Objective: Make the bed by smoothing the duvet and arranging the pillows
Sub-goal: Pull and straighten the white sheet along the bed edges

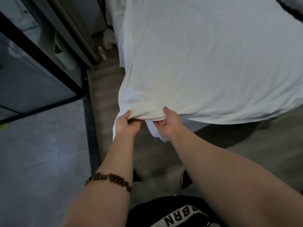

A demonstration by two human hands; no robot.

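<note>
Both hands pinching the near corner of the white, creased cotton duvet: left hand and right hand sit just beside each other, thumbs on top of the hem, fingers curled underneath, with a short bunch of cloth gathered between them. Head view only, so that's all there is to go on. Duvet is spread over the bed ahead and to the right, the held corner lifted off the mattress edge and hanging over the brown wood-look floor strip; a loose white fold droops below the right hand. Surface shows shallow wrinkles running toward the grip, and the left edge sags down the bed side. Pillows: can't identify any; a dark-trimmed shape at top right is too cut off to call. Brown wooden bead bracelet on the left wrist, black-framed glass partition close on the left. Judgement: this is the corner-tensioning step, early to mid task. To do it well, I'd spread the hands apart along the hem so the pull is even, draw low and straight toward the body, then lay the corner square to the mattress. Risk: pulling from one bunched point just skews the cover, and the partition limits elbow room.
</note>
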